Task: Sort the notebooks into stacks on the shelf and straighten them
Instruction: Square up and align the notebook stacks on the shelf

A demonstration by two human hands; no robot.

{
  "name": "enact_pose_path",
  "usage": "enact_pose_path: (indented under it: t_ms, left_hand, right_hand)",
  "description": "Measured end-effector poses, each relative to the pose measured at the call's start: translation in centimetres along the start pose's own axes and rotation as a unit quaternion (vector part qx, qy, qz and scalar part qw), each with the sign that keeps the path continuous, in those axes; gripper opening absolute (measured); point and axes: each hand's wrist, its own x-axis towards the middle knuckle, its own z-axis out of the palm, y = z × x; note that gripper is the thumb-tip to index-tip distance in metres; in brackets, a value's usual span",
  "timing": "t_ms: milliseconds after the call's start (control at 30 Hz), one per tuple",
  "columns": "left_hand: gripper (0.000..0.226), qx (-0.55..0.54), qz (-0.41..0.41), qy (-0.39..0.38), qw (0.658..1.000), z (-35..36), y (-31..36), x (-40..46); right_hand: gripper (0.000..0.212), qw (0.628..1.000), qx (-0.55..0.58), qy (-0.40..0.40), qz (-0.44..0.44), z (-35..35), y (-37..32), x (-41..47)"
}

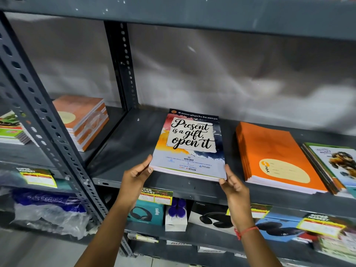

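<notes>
A small stack of notebooks with a "Present is a gift, open it" cover (189,143) lies on the dark metal shelf (123,147), its near edge at the shelf's front lip. My left hand (136,174) grips its near left corner. My right hand (232,182) holds its near right corner. To the right lies a thicker stack of orange notebooks (273,155), flat and close to square. Further right, at the frame's edge, sits a stack topped by a cartoon cover (335,166).
A slotted upright post (48,132) divides this bay from the left one, where orange-covered notebooks (84,120) and green ones (11,128) are stacked. Below, boxed headphones (148,212) and price tags (156,196) line the lower shelf. Another shelf board overhangs above.
</notes>
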Motion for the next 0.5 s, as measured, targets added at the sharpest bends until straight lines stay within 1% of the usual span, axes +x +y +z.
enact_pose_path:
  t_ms: [167, 400, 500]
  left_hand:
    - [0.040, -0.004, -0.007, 0.015, 1.000, 0.19, 0.16, -0.11]
    - [0.036, -0.004, 0.005, 0.058, 0.998, 0.47, 0.00, 0.05]
    - [0.034, -0.025, 0.001, 0.084, 0.996, 0.65, -0.41, 0.16]
  right_hand:
    - [0.051, 1.000, -0.010, 0.011, -0.001, 0.11, 0.05, -0.01]
    - [0.046, 0.999, -0.023, 0.047, -0.011, 0.52, 0.08, -0.10]
    - [0.044, 0.997, -0.023, 0.066, -0.014, 0.77, 0.18, -0.03]
